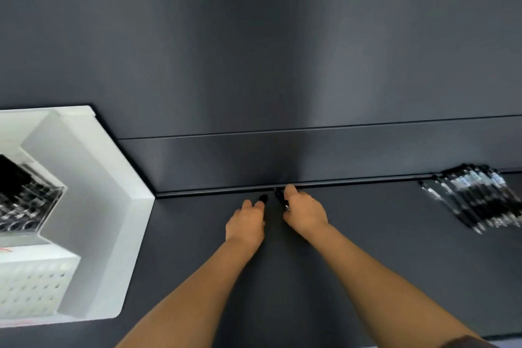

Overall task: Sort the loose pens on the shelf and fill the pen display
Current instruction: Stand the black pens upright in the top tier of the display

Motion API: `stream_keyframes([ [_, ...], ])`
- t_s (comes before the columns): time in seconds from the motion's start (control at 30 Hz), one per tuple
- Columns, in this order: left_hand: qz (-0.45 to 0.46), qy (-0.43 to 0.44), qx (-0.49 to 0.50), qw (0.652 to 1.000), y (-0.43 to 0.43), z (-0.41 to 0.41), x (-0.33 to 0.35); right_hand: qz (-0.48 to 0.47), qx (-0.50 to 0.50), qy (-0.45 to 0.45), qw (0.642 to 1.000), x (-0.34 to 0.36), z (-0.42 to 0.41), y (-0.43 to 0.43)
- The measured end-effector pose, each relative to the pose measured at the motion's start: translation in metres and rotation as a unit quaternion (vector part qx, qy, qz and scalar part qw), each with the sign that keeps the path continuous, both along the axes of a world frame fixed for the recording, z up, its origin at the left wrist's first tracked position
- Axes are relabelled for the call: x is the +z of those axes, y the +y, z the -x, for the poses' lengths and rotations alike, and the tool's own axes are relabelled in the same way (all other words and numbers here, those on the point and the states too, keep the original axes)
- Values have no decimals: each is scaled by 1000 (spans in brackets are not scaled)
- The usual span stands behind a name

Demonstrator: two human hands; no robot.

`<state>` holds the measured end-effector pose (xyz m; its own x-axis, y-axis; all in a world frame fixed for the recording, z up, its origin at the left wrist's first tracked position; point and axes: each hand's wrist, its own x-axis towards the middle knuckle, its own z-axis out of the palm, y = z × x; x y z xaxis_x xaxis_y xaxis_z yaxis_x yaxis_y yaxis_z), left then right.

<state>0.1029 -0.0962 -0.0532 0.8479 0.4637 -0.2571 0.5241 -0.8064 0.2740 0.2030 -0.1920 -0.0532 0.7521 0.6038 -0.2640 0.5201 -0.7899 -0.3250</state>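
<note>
Both my hands reach to the back of the dark shelf [367,234], close together. My left hand [245,223] has its fingers curled round a black pen [263,198], whose end pokes out past the fingertips. My right hand [303,212] grips another black pen [279,195] near the shelf's back edge. A pile of loose black pens [477,198] lies at the right on the shelf. At the far left a clear pen display [31,198] with several black pens stands inside a white unit [93,178].
A dark wall panel [282,158] rises right behind the hands. A white perforated box [31,285] sits below the display at the lower left. Bare dark shelf surface lies between my hands and the pen pile.
</note>
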Motion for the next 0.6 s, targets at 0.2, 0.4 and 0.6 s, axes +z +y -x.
stream_keyframes([
  [0.2, 102, -63, 89, 989, 10, 13, 3, -66, -34, 100, 992, 9, 2, 5],
  [0.4, 167, -189, 100, 962, 27, 29, 24, -230, -42, 194, 953, 33, 21, 22],
  [0.6, 202, -343, 131, 908, 48, 63, 62, -343, -21, 246, 906, 71, 60, 57],
])
